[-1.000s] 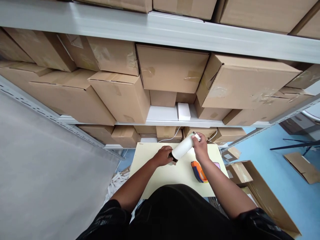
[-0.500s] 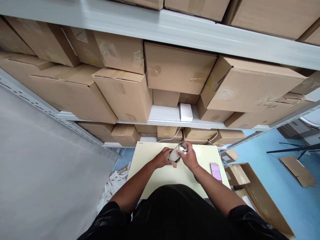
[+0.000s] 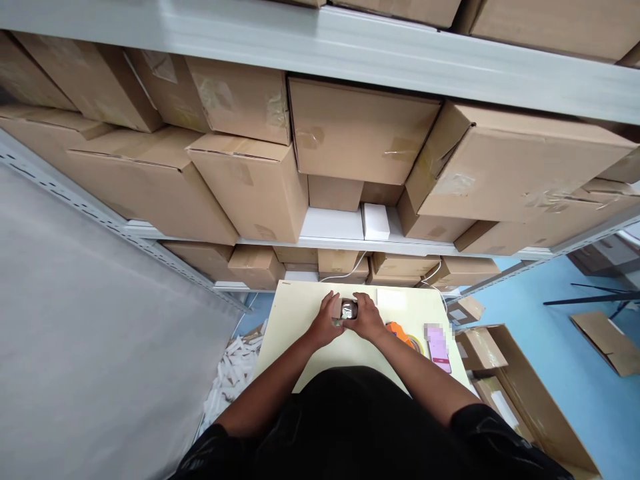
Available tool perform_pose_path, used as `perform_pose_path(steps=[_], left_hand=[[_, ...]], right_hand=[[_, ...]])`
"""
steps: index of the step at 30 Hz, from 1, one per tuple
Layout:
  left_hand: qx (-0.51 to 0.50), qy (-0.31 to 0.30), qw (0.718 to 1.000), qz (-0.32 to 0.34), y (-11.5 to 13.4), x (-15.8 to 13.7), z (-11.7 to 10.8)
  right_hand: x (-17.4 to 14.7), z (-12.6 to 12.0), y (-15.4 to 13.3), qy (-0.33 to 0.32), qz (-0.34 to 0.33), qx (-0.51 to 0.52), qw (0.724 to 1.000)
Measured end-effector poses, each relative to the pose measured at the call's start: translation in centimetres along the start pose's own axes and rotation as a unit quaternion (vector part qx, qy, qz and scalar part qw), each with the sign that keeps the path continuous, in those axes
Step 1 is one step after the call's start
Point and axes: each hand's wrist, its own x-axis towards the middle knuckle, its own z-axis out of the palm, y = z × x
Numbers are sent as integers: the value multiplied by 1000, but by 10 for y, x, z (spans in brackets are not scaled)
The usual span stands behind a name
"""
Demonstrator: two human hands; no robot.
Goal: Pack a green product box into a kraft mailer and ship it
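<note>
Both my hands are closed around a small cardboard box (image 3: pixel 337 309) over the middle of the pale yellow table (image 3: pixel 295 313). Its top is open, with a flap standing out on the left. Inside sits a shiny, silvery-ended cylinder (image 3: pixel 349 309); its lower part is hidden, and I cannot tell its kind. My left hand (image 3: pixel 321 327) grips the left side, fingers at the back and thumb in front. On the right side, my right hand (image 3: pixel 367 319) holds the box the same way. Just beyond my right wrist lies an orange tape dispenser (image 3: pixel 399 333), partly covered by the forearm.
A phone (image 3: pixel 440 353) lies at the table's right edge, and a white sheet (image 3: pixel 391 298) near the back. Shelves of cardboard boxes (image 3: pixel 363 130) rise ahead. A large open carton (image 3: pixel 535 393) stands on the right; white scraps (image 3: pixel 233 367) are heaped on the left.
The pale cylinder was tilted between my hands; now it stands down inside the box with only its shiny end showing. My right hand has shifted from the cylinder's end to the box's side.
</note>
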Motion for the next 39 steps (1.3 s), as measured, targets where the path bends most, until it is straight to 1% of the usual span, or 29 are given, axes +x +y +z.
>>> perform_pose_path(steps=[2, 3, 6, 7, 8, 10, 12, 15, 17, 23, 26, 30, 32, 36, 37, 39], left_hand=[[-28, 1, 1000, -7, 3, -6, 1], [-46, 9, 999, -18, 5, -9, 2], [-85, 49, 994, -55, 15, -16, 4], [-86, 56, 993, -58, 18, -17, 4], [-79, 55, 994, -56, 21, -19, 4], [-47, 35, 997, -41, 26, -21, 1], [2, 14, 1000, -12, 29, -22, -2], [70, -8, 997, 43, 31, -19, -7], [106, -22, 992, 67, 33, -14, -10], [187, -68, 975, 99, 42, -1, -18], [208, -85, 968, 114, 41, -1, -19], [228, -78, 963, 124, 36, 1, -15], [234, -64, 964, 110, 33, 4, -12], [226, -12, 972, 69, 29, 6, -7], [234, -13, 970, 69, 28, 6, -6], [272, -48, 958, 73, 29, 5, -6]], right_hand=[[-7, 0, 5, -4, -16, 48, 999], [-12, -1, 9, 10, -19, 72, 997], [-33, -2, 20, 77, -7, 126, 989], [-40, -2, 23, 83, -15, 134, 987], [-46, -2, 25, 76, -34, 137, 987], [-55, -1, 28, 45, -85, 123, 988], [-59, 1, 28, 27, -112, 92, 989], [-55, 4, 26, 37, -108, 50, 992], [-49, 5, 23, 45, -102, 46, 993], [-41, 6, 23, 58, -105, 70, 990], [-40, 7, 26, 47, -81, 83, 992], [-29, 9, 27, 24, -43, 103, 993], [-21, 10, 27, 21, -10, 120, 993], [-11, 17, 27, 12, 76, 158, 984], [-11, 19, 27, 8, 85, 171, 982], [-13, 22, 29, 2, 96, 197, 976]])
